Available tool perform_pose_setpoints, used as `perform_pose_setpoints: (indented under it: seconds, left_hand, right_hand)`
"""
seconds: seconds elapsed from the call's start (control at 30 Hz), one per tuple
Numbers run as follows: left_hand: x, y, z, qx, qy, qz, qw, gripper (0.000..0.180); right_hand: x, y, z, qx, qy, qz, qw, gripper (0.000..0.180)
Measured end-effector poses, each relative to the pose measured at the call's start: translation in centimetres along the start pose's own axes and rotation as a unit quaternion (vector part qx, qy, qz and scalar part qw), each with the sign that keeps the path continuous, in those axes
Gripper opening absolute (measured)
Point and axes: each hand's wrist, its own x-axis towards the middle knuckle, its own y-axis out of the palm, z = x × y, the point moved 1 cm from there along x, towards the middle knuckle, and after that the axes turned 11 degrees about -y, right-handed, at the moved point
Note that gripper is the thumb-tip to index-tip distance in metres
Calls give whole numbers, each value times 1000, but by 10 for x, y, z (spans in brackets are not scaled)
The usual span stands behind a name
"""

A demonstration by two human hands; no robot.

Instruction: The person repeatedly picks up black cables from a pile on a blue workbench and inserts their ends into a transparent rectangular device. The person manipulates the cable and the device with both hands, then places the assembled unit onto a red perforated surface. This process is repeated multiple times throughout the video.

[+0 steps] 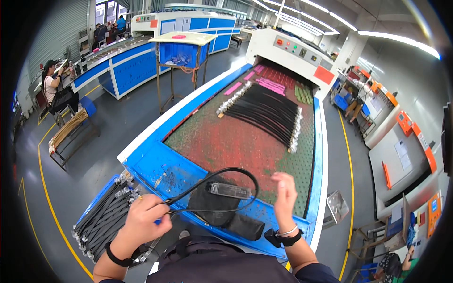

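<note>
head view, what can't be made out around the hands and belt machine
Head view: part of the black cord, hidden by the left hand.
Head view: far end of the belt, hidden under the white hood.
Head view: floor of the blue crate, covered by black strips.
Head view: markings around the hood's buttons, too small.

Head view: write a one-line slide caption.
Left hand holds a looped black cord near a conveyor belt bearing black strips; the right hand is empty.
</note>
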Motion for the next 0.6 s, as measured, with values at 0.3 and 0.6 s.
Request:
perform_pose_setpoints:
  seconds: [0.3,0.6]
  left_hand:
    - [-12,-37,6,29,-29,-51,998,16]
    - [1,-44,-7,18,65,-21,997,17]
  right_hand:
    - [-103,46,-32,-188,-107,297,930,10]
    - [-73,37,-94,-192,-14,313,930,62]
